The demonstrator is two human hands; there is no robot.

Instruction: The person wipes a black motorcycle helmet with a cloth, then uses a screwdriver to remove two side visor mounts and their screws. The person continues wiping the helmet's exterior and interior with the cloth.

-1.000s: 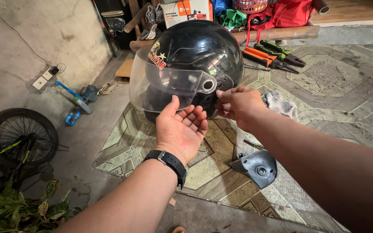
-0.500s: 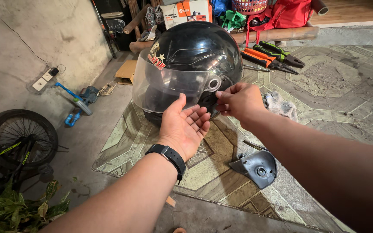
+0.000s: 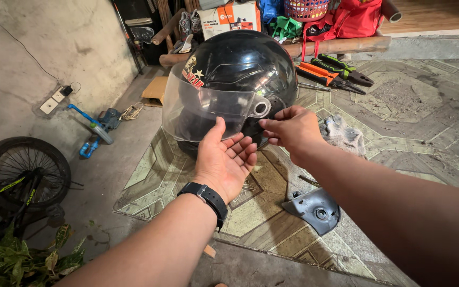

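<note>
Two bare hands around a glossy black helmet (image 3: 243, 66) with a clear visor (image 3: 208, 109), held up in mid-frame above a patterned tile floor (image 3: 410, 106). Left hand (image 3: 224, 159), black wristwatch (image 3: 205, 196) on its wrist, palm up under the helmet's lower edge, fingers spread and slightly curled, thumb tip touching the visor's bottom rim. Right hand (image 3: 290, 130) at the helmet's side, fingertips pressed together in a pinch just below the visor's round hinge tab; whatever sits between them too small to tell.

Containers, all at the far edge: pink plastic basket (image 3: 306, 8), contents not visible; red bag (image 3: 357, 18) slumped beside it, closed; white and orange cardboard box (image 3: 229, 18) standing upright, closed.

On the floor: grey plastic plate (image 3: 314, 210) with a round hole, near the right forearm; crumpled pale rag (image 3: 341, 133) just beyond the right hand; orange-handled and green-handled pliers (image 3: 330, 74) side by side, behind the helmet. Bare concrete left of the tiles, with a blue pump (image 3: 94, 130), a small bicycle wheel (image 3: 25, 170) and green leaves (image 3: 22, 263) in the near corner. Stained grey wall (image 3: 43, 48) on the left, pale socket strip fixed to it.
</note>
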